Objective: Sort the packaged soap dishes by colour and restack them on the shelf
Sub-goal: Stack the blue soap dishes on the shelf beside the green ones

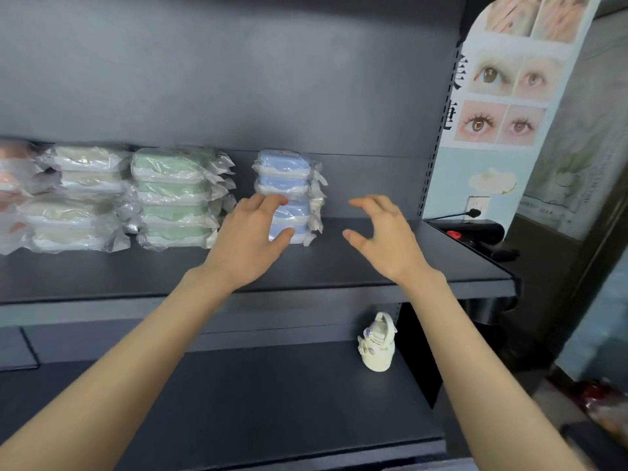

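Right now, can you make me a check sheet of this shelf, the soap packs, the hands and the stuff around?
Surface: dark grey shelf, with a lower shelf beneath.
Job's things: wrapped soap dishes stacked side by side: pink stack cut off at the left edge, cream stack, green stack, blue stack.
Clutter: small cream bottle on the lower shelf.
Hands: left hand spread at the blue stack's lower packs, contact unclear; right hand open, apart from it, holding nothing.
Cables: black plug in a wall socket; black power strip by the shelf's right end.
Surroundings: poster with eye pictures on the right.
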{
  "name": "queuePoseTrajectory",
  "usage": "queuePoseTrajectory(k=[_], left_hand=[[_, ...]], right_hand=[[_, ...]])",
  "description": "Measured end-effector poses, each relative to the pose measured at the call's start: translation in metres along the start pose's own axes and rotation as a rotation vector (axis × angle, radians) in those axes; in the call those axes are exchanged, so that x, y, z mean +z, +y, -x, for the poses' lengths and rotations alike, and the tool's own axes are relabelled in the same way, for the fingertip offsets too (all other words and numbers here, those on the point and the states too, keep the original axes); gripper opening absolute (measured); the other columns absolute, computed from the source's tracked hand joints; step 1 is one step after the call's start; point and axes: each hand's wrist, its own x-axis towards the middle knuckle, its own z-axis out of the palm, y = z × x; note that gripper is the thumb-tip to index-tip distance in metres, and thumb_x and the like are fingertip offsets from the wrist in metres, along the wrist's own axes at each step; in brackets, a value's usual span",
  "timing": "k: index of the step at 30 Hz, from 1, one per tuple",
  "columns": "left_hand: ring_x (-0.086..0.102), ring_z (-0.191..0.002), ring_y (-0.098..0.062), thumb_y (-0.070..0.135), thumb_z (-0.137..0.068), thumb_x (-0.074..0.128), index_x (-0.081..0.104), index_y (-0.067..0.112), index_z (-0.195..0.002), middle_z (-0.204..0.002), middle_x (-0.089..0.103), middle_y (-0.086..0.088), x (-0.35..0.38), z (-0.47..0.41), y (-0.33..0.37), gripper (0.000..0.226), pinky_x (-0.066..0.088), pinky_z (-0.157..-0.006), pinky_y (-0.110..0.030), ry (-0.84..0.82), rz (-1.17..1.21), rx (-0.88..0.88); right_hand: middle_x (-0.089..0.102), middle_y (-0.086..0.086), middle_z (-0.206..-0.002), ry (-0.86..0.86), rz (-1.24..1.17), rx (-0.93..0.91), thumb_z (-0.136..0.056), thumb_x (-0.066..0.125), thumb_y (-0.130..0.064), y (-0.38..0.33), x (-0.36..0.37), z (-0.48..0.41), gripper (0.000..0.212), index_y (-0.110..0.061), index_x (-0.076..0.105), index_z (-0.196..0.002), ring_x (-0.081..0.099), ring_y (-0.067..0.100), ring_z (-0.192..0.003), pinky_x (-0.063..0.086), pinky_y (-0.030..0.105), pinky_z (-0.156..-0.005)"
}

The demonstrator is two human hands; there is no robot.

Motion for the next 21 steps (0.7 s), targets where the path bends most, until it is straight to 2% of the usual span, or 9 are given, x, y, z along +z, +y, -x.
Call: queuePoseTrajectory(k=[4, 8, 11, 17, 21], left_hand=[[0.051, -0.11, -0.035, 0.024, -0.09, 0.062, 0.054, 0.009, -0.128, -0.118, 0.058, -0.012, 0.012, 0.076, 0.072, 0.042, 0.038, -0.092, -0.046, 0.034, -0.086, 0.091], [0.049, -0.112, -0.032, 0.027, -0.091, 0.06, 0.052, 0.011, -0.131, -0.121, 0.056, -0.01, 0.04, 0.139, 0.129, 0.044, 0.032, -0.095, -0.04, -0.062, -0.083, 0.065], [0.051, -0.11, -0.031, 0.025, -0.089, 0.063, 0.053, 0.011, -0.129, -0.118, 0.057, -0.009, 0.067, 0.183, 0.158, 0.043, 0.034, -0.094, -0.041, -0.119, -0.062, 0.073], [0.053, -0.108, -0.03, 0.024, -0.091, 0.062, 0.052, 0.011, -0.132, -0.122, 0.056, -0.009, 0.138, 0.264, 0.198, 0.045, 0.037, -0.093, -0.042, -0.338, 0.048, 0.054], [0.048, -0.118, -0.027, 0.03, -0.093, 0.056, 0.047, 0.016, -0.136, -0.129, 0.052, -0.006, 0.194, 0.316, 0.217, 0.046, 0.033, -0.096, -0.039, -0.528, 0.092, 0.026]], right_hand=[[0.043, 0.002, -0.141, -0.027, 0.045, -0.021, -0.092, 0.062, -0.025, 0.023, -0.031, 0.094, 0.048, -0.016, 0.048, -0.138, 0.042, 0.025, -0.121, 0.039, 0.036, -0.096], [0.044, 0.004, -0.14, -0.102, 0.077, 0.043, -0.092, 0.062, -0.026, 0.052, -0.057, 0.188, 0.047, -0.014, 0.05, -0.136, 0.042, 0.026, -0.122, 0.038, 0.035, -0.096], [0.045, 0.002, -0.139, -0.162, 0.093, 0.089, -0.092, 0.062, -0.025, 0.073, -0.067, 0.247, 0.046, -0.014, 0.051, -0.135, 0.044, 0.025, -0.12, 0.041, 0.036, -0.091], [0.045, 0.007, -0.139, -0.3, 0.143, 0.236, -0.094, 0.059, -0.026, 0.127, -0.067, 0.357, 0.047, -0.013, 0.048, -0.138, 0.042, 0.028, -0.123, 0.04, 0.038, -0.093], [0.05, 0.013, -0.134, -0.369, 0.114, 0.419, -0.089, 0.065, -0.019, 0.164, -0.062, 0.429, 0.046, -0.008, 0.054, -0.132, 0.047, 0.035, -0.122, 0.041, 0.043, -0.098]])
